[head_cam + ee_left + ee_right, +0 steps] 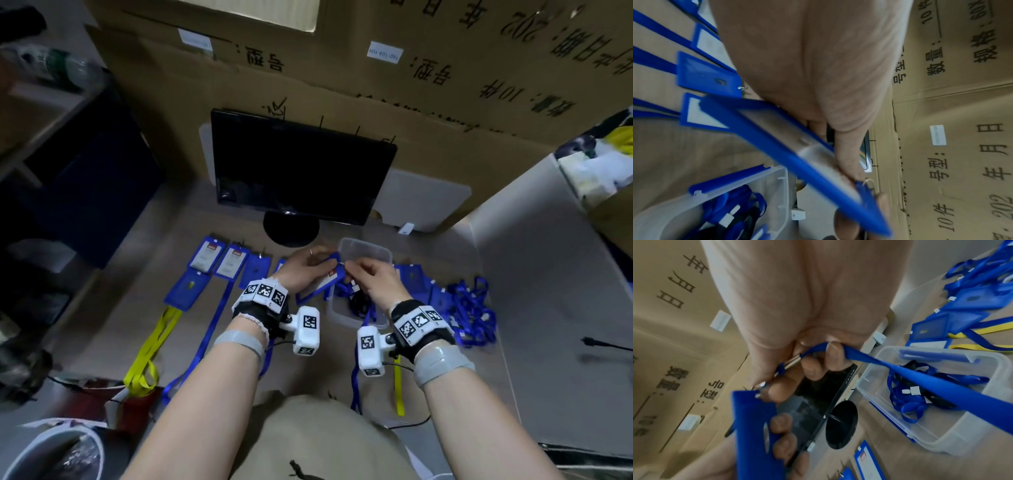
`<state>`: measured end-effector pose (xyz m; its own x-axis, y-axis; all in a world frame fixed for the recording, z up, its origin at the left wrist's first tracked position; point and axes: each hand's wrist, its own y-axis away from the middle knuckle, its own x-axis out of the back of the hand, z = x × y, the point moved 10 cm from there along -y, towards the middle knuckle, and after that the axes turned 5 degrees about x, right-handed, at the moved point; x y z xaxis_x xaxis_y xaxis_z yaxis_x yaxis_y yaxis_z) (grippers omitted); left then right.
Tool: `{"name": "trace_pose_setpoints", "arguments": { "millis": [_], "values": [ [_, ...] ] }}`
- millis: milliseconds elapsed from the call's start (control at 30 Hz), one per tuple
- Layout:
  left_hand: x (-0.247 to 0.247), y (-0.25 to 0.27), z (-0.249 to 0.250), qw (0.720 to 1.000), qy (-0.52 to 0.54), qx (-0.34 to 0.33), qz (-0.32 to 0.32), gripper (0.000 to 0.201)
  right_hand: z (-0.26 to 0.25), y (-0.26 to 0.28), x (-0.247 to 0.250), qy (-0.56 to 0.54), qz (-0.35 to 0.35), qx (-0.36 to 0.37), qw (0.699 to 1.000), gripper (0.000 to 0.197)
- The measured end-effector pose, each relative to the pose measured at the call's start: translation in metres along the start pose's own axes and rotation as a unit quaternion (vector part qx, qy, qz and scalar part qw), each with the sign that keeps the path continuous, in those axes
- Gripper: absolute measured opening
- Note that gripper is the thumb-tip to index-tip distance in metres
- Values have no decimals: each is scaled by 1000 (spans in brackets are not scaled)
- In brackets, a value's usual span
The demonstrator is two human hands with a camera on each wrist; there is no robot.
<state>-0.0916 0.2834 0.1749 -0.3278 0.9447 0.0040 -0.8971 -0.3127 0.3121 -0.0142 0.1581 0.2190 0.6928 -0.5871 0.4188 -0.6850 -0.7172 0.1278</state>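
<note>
My left hand grips a blue badge holder by its top end, above the table. In the left wrist view the blue badge holder runs diagonally under my thumb, with a metal ring at its top. My right hand pinches the metal clip of a blue lanyard right at the holder's top edge. The lanyard trails down into a clear plastic box that holds more lanyards.
A row of blue badge holders with blue and yellow lanyards lies on the table to the left. A heap of blue lanyards lies at the right. A black monitor stands behind, with cardboard boxes beyond.
</note>
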Motion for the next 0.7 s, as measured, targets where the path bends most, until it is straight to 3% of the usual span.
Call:
{"name": "trace_pose_setpoints", "arguments": {
  "millis": [167,267,400,500,633,700],
  "values": [
    [16,-1,6,993,-116,-17,-4,34,5,-4,-13,7,27,-20,999,29],
    [11,2,3,992,-124,-26,-7,38,6,-9,-11,-9,61,-38,997,26],
    [10,4,8,994,-102,-46,7,15,15,-14,-19,35,46,-84,995,46],
    [12,0,5,990,-134,-40,12,9,20,-13,-19,38,46,-115,992,44],
    [37,-13,-18,988,-123,16,96,12,39,0,-14,99,18,-152,983,39],
    [49,-13,-29,984,-92,54,140,14,76,16,-4,139,26,-209,968,35]
  ]
}}
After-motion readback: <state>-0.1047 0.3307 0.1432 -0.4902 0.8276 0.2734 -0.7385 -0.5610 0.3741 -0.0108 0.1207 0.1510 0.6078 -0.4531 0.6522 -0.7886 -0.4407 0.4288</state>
